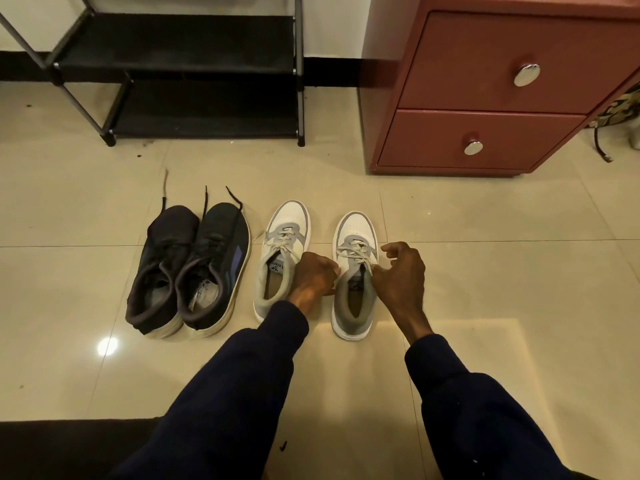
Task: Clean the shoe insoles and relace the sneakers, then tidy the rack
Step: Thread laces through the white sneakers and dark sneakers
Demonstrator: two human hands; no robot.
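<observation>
Laces point(356, 252) of the right white sneaker point(353, 223) are the thing in hand, drawn out to both sides over the tongue. Left hand point(317, 271) sits between the two white sneakers, fingers curled tight together, seemingly pinching one lace end low beside the shoe. Right hand point(401, 275) is on the shoe's outer side, thumb and forefinger closed on the other end, remaining fingers curled and lifted clear. One end per hand, spread apart, makes sense for evening up tension before crossing or knotting. Judged step: finishing the relace on this shoe.

The shoe sits flat on the floor point(485, 271), toe away from the person, so the eyelets face up and nothing has to steady it. Left white sneaker point(272, 251) is just beside it, parallel, and its own lacing looks threaded and loosely tied, so probably done.

Dark pair point(207, 251) stands well to the left, the two shoes touching, toes toward the rack point(173, 64). Their dark laces point(204, 209) trail loose forward, so they are likely waiting their turn. Both pairs lined up ahead of the rack suits loading it last.

Red drawer unit point(485, 98) stands right of the rack, not involved.

Risk: an uneven pull leaves one end short.
</observation>
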